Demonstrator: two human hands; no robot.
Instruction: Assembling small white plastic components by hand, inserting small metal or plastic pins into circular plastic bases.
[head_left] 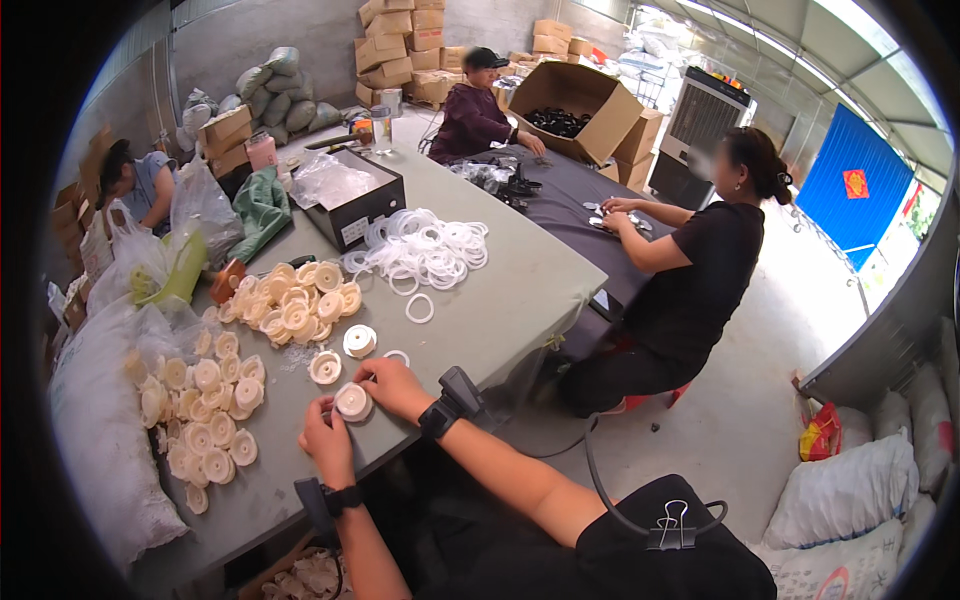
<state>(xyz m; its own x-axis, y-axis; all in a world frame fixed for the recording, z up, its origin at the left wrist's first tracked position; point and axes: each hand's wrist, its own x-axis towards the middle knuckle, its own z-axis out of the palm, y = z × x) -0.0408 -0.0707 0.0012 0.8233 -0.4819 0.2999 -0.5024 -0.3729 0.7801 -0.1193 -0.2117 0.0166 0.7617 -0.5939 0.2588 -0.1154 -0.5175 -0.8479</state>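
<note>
A round cream plastic part (353, 402) is held between my two hands over the table's near edge. My left hand (326, 440) grips its left side, fingers closed around the rim. From the upper right, the fingers of my right hand (396, 388) are closed on the same part. Just beyond lie a cream round part with an open hollow (325, 368) and a whiter round part (360, 341). A white ring (398, 352) shows partly behind my right hand. Farther off, a single white ring (420, 321) lies flat by a heap of white rings (435, 248).
Cream parts are heaped in a far pile (295, 305) and a left pile (210, 410) on the green-grey table (530, 270). A black box (370, 205) stands behind the rings. Plastic bags crowd the left. Co-workers sit at a dark-covered table (560, 205) and at far left.
</note>
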